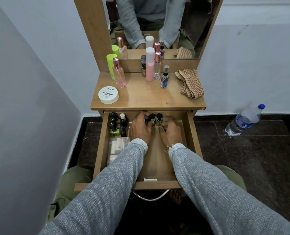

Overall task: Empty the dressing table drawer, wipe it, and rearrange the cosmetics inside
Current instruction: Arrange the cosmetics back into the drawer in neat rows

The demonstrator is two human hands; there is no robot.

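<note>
The wooden drawer (191, 133) of the dressing table is pulled open. Both my hands reach into its back part. My left hand (140, 128) grips a small dark-capped bottle (151, 118). Beside it, my right hand (170, 132) holds another dark-capped bottle (159, 119). Several nail polish bottles (117, 124) stand in the drawer's back left corner. A clear pouch of small pale items (117, 148) lies in front of them. On the tabletop (146, 97) stand perfume bottles (119, 73), a pink bottle (149, 65), a blue spray (165, 77) and a white nail polish wipes tub (108, 94).
A checked cloth (191, 83) lies crumpled on the tabletop's right side. A mirror (157, 26) rises behind the bottles. A plastic water bottle (244, 120) lies on the dark floor to the right. White walls close in on the left.
</note>
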